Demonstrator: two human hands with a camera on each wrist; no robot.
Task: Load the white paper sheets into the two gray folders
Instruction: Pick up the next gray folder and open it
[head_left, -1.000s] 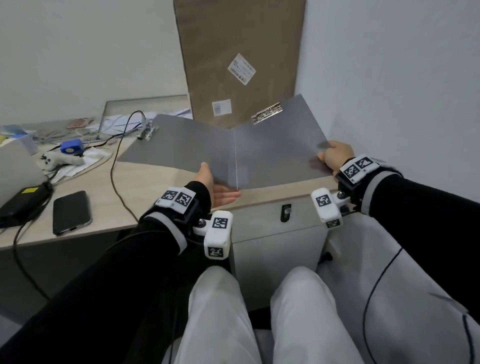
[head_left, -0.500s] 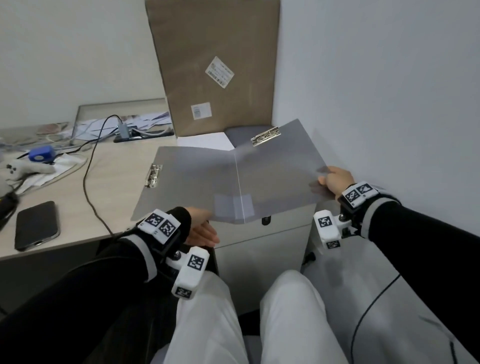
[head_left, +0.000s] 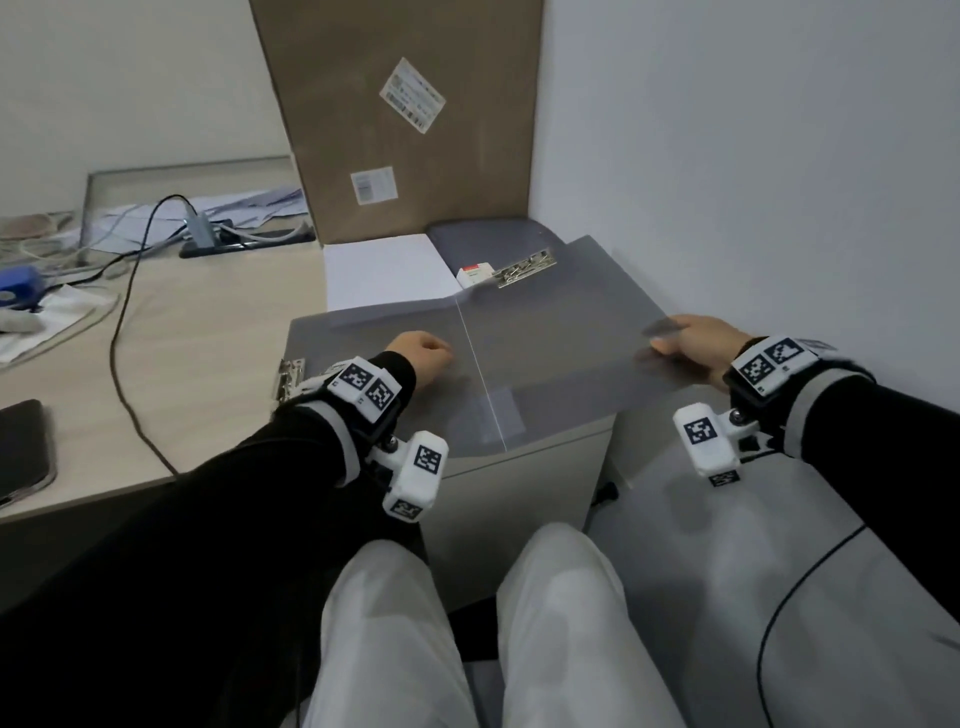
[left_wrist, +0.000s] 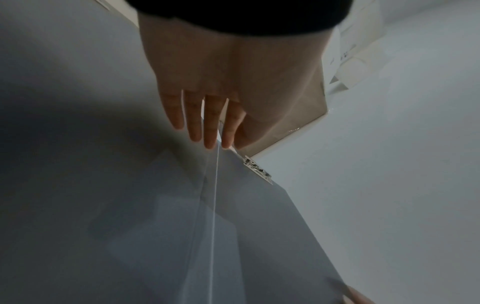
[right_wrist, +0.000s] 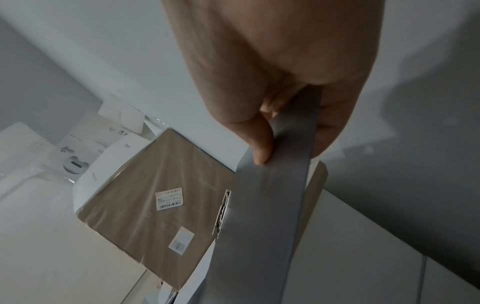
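Observation:
An open gray folder (head_left: 566, 338) lies spread across the desk corner, with one metal clip (head_left: 524, 270) on its right cover and another clip (head_left: 288, 376) by its left edge. My left hand (head_left: 423, 356) rests on the left cover beside the spine; in the left wrist view its fingers (left_wrist: 207, 127) lie straight and flat on the folder (left_wrist: 182, 226). My right hand (head_left: 670, 340) pinches the right cover's outer edge, thumb on top of the gray cover (right_wrist: 267, 195), which is lifted slightly. A stack of white paper sheets (head_left: 384, 270) lies behind the folder. A second gray folder (head_left: 483, 236) lies in the back corner.
A tall cardboard box (head_left: 395, 119) leans on the wall behind the paper. A small red-and-white box (head_left: 475, 273) sits by the clip. A black cable (head_left: 122, 332) and a phone (head_left: 21, 447) lie on the desk at left. The wall (head_left: 753, 182) is close on the right.
The open folder, held up in the air a second ago, has come down onto the desk corner. My left hand moved from under the folder to on top of its left cover.

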